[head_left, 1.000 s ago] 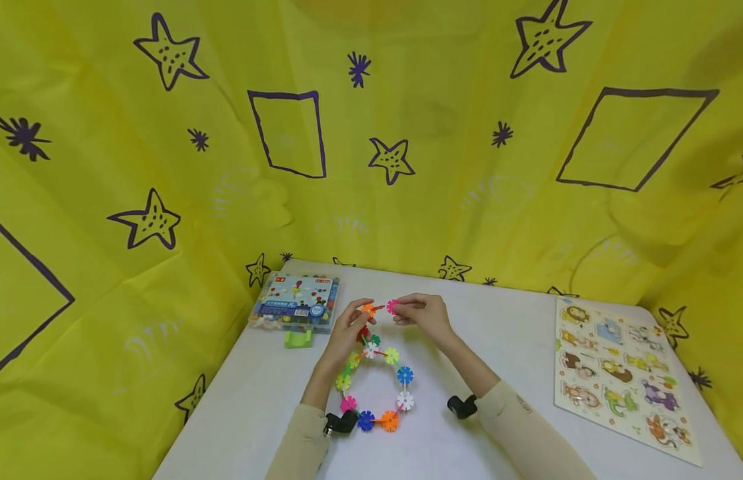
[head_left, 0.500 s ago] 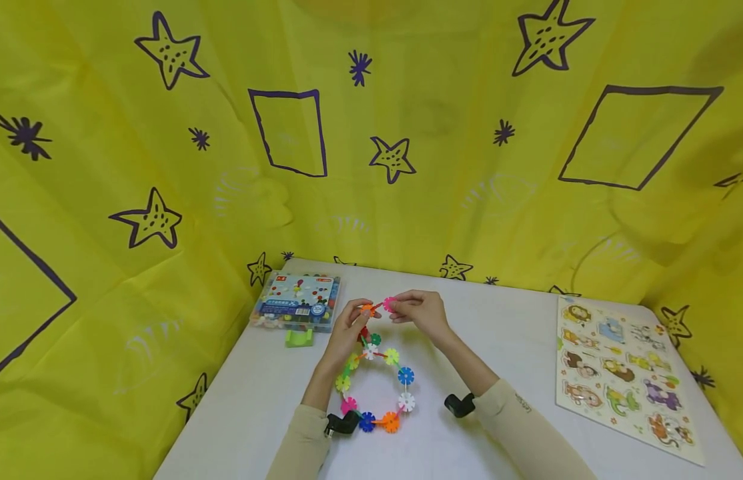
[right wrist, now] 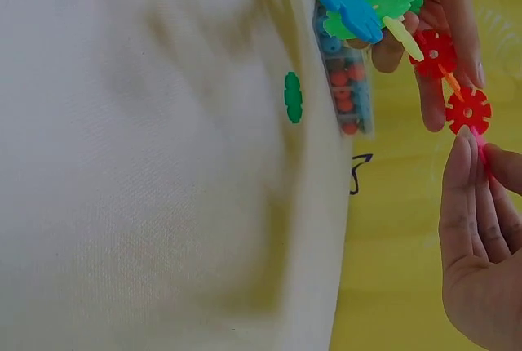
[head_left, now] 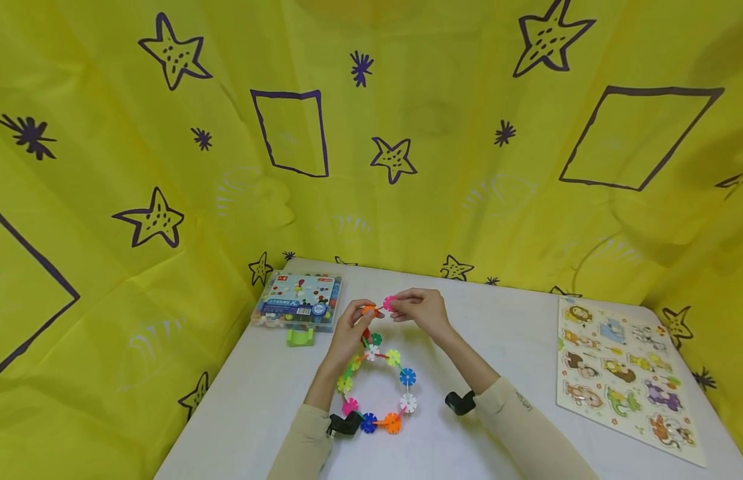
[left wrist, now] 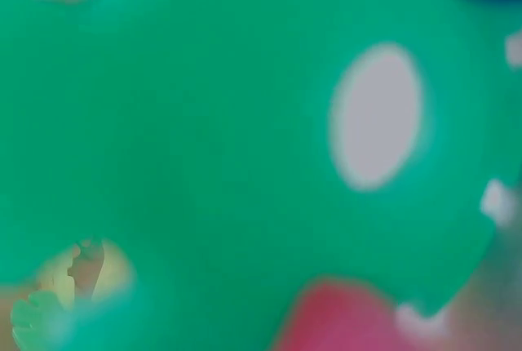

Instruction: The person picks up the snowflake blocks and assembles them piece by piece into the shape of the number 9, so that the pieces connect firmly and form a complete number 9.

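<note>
Between thumb and fingertips, my right hand pinches a pink snowflake disc, edge-on in the right wrist view. It meets the slots of a red disc. My left hand grips the chain by an orange disc. Below the hands hangs a loop of joined snowflake discs, including a blue disc, a white disc and another orange disc. A blurred green disc fills most of the left wrist view and hides the left fingers.
A clear box of coloured pieces stands at the table's back left, with a green part in front of it. A loose green disc lies on the white table. An animal picture board lies at right.
My right hand has moved slightly left and up, bringing the pink disc against the red disc, closing the small gap. The left hand keeps its grip almost in place.
</note>
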`<state>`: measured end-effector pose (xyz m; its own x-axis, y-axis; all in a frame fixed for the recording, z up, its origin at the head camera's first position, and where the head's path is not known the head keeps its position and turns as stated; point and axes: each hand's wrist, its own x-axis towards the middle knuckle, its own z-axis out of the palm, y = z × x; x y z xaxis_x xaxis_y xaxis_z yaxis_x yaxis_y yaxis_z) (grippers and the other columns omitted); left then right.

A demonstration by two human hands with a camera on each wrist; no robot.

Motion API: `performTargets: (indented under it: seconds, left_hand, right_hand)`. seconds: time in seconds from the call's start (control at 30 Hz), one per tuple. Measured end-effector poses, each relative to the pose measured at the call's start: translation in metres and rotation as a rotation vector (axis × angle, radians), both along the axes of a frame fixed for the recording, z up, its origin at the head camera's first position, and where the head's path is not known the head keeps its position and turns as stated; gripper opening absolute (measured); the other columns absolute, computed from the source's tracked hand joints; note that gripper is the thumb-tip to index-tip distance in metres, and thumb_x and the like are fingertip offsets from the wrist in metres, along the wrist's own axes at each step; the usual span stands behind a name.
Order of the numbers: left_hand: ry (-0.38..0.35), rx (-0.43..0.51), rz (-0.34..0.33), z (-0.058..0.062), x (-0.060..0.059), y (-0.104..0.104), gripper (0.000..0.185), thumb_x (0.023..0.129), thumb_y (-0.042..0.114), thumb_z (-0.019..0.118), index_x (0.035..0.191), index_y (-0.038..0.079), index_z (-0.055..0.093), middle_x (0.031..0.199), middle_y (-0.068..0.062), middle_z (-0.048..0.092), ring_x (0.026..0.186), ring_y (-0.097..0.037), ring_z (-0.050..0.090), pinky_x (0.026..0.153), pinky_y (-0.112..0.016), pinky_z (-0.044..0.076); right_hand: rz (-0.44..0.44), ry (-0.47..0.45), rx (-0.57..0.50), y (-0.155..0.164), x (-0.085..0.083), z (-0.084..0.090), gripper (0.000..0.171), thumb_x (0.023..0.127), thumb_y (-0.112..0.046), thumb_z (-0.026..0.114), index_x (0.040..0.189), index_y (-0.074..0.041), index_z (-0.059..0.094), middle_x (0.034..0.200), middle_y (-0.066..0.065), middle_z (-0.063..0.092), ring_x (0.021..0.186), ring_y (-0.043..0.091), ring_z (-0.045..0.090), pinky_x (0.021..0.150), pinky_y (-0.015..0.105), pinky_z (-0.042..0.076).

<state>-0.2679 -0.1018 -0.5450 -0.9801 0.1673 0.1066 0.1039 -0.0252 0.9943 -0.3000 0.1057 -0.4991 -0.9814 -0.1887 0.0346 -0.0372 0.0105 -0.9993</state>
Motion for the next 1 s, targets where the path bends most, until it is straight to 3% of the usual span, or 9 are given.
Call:
performTargets:
  seconds: [0.23,0.43,0.57,0.67,0.8,0.9,1.0]
  left_hand:
    - [-0.038,-0.011,0.024,0.001,0.002,-0.002,0.045,0.108,0.036,0.058,0.142,0.008,0.052,0.127,-0.006,0.07,0.065,-0.016,0.05,0.059,-0.022,0.044]
    - [-0.049,-0.015,0.02,0.001,0.002,-0.004,0.043,0.108,0.034,0.058,0.141,0.007,0.053,0.126,-0.006,0.069,0.063,-0.017,0.05,0.058,-0.022,0.044]
    - [-0.046,-0.004,0.025,0.0,0.002,-0.004,0.04,0.108,0.034,0.058,0.139,0.008,0.054,0.126,-0.009,0.069,0.062,-0.016,0.05,0.058,-0.022,0.045]
    - [-0.047,0.003,0.033,0.0,0.002,-0.006,0.039,0.108,0.034,0.059,0.139,0.01,0.055,0.127,-0.011,0.069,0.062,-0.017,0.051,0.057,-0.023,0.044]
    - [-0.033,0.005,0.043,0.003,0.004,-0.01,0.04,0.108,0.032,0.059,0.14,0.009,0.054,0.128,-0.017,0.068,0.062,-0.018,0.051,0.057,-0.023,0.044]
    - [-0.01,0.004,0.043,0.004,0.004,-0.015,0.038,0.109,0.029,0.057,0.14,0.007,0.053,0.128,-0.021,0.068,0.061,-0.018,0.05,0.057,-0.022,0.045]
    - [-0.011,-0.004,0.038,0.003,0.003,-0.018,0.037,0.109,0.028,0.057,0.14,0.008,0.054,0.128,-0.019,0.069,0.06,-0.016,0.05,0.057,-0.022,0.045]
  right_hand:
    - [0.032,0.019,0.014,-0.004,-0.001,-0.001,0.022,0.092,-0.004,0.079,0.108,0.011,0.074,0.098,0.026,0.076,0.077,0.032,0.078,0.077,0.051,0.061]
    - [0.033,0.024,0.025,-0.007,-0.002,-0.001,0.019,0.091,-0.003,0.08,0.104,0.01,0.076,0.094,0.024,0.076,0.072,0.027,0.077,0.071,0.041,0.063]
    - [0.045,0.015,0.025,-0.008,-0.003,-0.002,0.019,0.091,-0.004,0.08,0.105,0.009,0.077,0.093,0.023,0.077,0.072,0.027,0.078,0.074,0.045,0.063]
    - [0.07,0.019,0.039,-0.007,-0.003,-0.003,0.021,0.095,-0.01,0.078,0.107,0.008,0.077,0.094,0.021,0.077,0.075,0.028,0.078,0.077,0.049,0.062]
    - [0.077,0.039,0.065,-0.009,-0.006,-0.013,0.034,0.103,-0.025,0.069,0.108,0.008,0.076,0.093,0.022,0.077,0.079,0.032,0.078,0.074,0.045,0.063]
    - [0.063,0.082,0.184,-0.012,-0.008,-0.026,0.03,0.103,-0.022,0.069,0.107,0.007,0.077,0.091,0.019,0.077,0.077,0.029,0.078,0.069,0.037,0.063]
    - [0.085,0.142,0.402,-0.015,-0.007,-0.038,0.016,0.096,-0.011,0.076,0.107,0.0,0.079,0.09,0.009,0.078,0.075,0.02,0.075,0.067,0.031,0.061]
